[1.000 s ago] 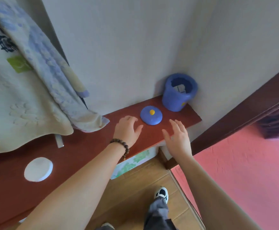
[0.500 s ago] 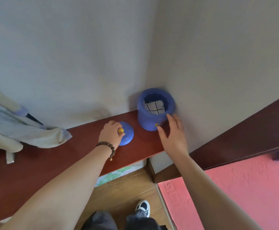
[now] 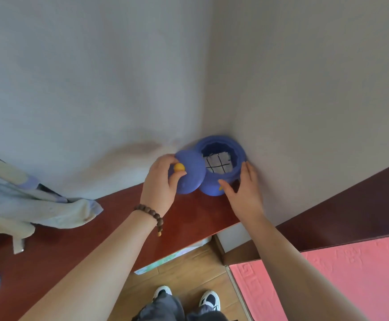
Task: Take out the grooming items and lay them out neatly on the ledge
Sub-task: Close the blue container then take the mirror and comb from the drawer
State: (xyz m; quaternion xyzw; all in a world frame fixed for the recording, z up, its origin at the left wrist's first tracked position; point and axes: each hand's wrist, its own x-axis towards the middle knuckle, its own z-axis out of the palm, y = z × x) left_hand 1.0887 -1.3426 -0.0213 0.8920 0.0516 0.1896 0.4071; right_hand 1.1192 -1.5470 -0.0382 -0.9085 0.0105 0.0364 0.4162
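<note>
Wooden floor: nearest, at 6 o'clock, with the person's shoes (image 3: 185, 295) on it.
Ledge (image 3: 110, 228): red-brown shelf running from 8 o'clock to the wall corner; a pale towel (image 3: 38, 205) droops onto it at 9 o'clock.
Left hand (image 3: 163, 181): its grip pinches the yellow knob (image 3: 179, 167) of the blue lid (image 3: 190, 172), held tilted and off the jar's mouth, probably so the contents stay reachable.
Right hand (image 3: 244, 193): fingers fairly straight, cupping the jar's side, apparently to steady it; grip curled around nothing.
Blue jar (image 3: 221, 165): in the corner at 1 o'clock from the left hand, touching the right hand's fingers.
Contents: a white piece with black grid lines (image 3: 217, 162) shows inside; grooming items not yet out.
</note>
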